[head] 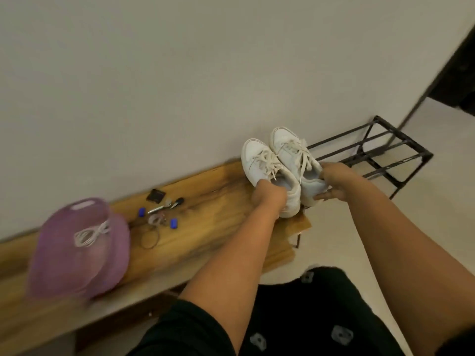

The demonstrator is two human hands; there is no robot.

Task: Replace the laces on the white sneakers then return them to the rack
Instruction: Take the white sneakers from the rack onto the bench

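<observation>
Two white low-top sneakers with cream laces are held side by side at the right end of a long wooden bench (205, 227), toes pointing to 11 o'clock toward the pale wall. The left sneaker (259, 160) is gripped at its heel by the left hand (268, 197), whose fingers are curled round the heel collar. The right sneaker (290, 150) is held by the right hand (334, 183); the thumb is laid over the collar and the fingers are stretched under the heel. Whether the soles touch the bench top cannot be told; the heels are placed close to the bench's right edge.

At 2 o'clock from the sneakers a black metal wire shoe rack (372, 155) is seen on the pale floor, just beside the right sneaker and against the wall. Its bars are bare. Open floor is found between the rack and the person's dark patterned shorts (321, 317).

At 8 o'clock from the sneakers, well apart, a purple mesh bag (77, 253) is lying on the bench with a coil of white lace (91, 233) on it. Between the bag and the sneakers small items (160, 211) are scattered, among them blue caps and a dark pouch; they are blurred.
</observation>
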